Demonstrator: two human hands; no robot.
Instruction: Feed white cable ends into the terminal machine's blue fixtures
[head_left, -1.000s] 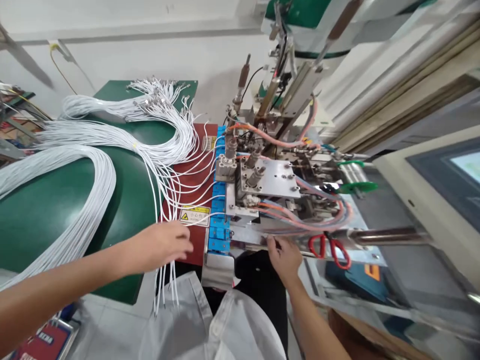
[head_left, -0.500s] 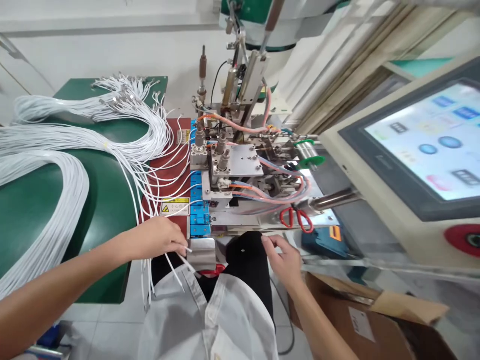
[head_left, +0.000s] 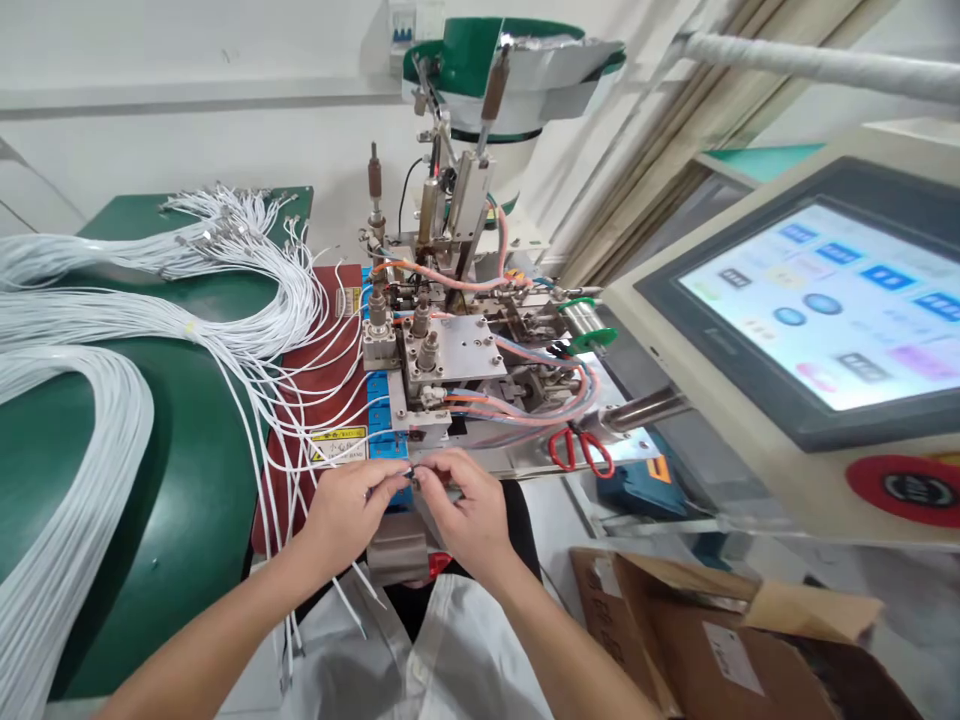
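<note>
My left hand [head_left: 349, 515] is closed in a pinch on a white cable, mostly hidden by the fingers. My right hand [head_left: 469, 510] meets it fingertip to fingertip, thumb and forefinger pinched at a small dark tip [head_left: 409, 474]; what exactly they grip there is too small to make out. Both hands are just in front of the row of blue clamps [head_left: 380, 405] on the machine [head_left: 457, 350]. Several white cables [head_left: 360, 400] run from the bundle into those clamps. Loose cable ends [head_left: 349, 610] hang below my left wrist.
White cable bundles [head_left: 112, 310] with metal ends lie on the green table [head_left: 195, 480] at left. Red-handled scissors [head_left: 581, 452] lie at the machine's front right edge. A touch screen panel [head_left: 832, 300] juts in from the right. Below it stands an open cardboard box [head_left: 675, 630].
My right hand has moved left and my left hand slightly right and up, so their fingertips now meet before the blue clamps. The camera view has shifted.
</note>
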